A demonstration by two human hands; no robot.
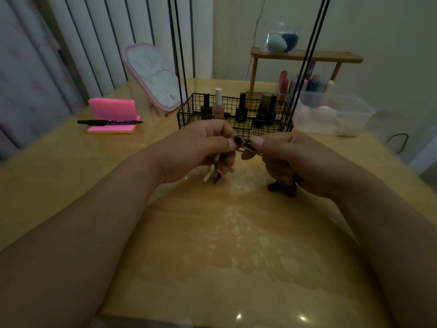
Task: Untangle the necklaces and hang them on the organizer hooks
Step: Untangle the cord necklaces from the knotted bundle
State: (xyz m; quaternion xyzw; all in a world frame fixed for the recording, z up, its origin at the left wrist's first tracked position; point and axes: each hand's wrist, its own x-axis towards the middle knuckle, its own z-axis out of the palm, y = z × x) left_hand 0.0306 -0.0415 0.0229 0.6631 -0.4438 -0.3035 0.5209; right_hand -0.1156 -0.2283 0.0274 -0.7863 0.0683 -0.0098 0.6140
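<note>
Status: early, untangling in progress and nothing hung as far as the frame shows. The necklaces (243,144) sit as one bunched tangle held in the air at frame centre, just in front of the organizer (186,110), whose wire-basket base stands on the table (212,233). The left hand (201,147) has its fingers curled, with thumb and forefinger pinching the knot's left side. The right hand (290,159) is likewise curled and pinches the right side, thumbs nearly meeting. Only a short run of chain and one dark bead show between the fingertips; the rest is hidden in the palms. Pale and brown pendant pieces (209,175) dangle below the left hand, and dark pieces (282,187) hang below the right, near or on the tabletop, can't tell which. The strand count is unreadable: too small, dim and soft. The organizer's black upright rods (179,55) run out of the top edge, so the hooks are essentially cropped; no chain is visible along the rods in view. Judgement: separation isn't finished, and all hanging is left to do. Chain looks thin and metallic, with mixed beads or charms likely to snag. The basket holds nail polish bottles (218,102). A pink mirror (153,76) stands at upper left.
</note>
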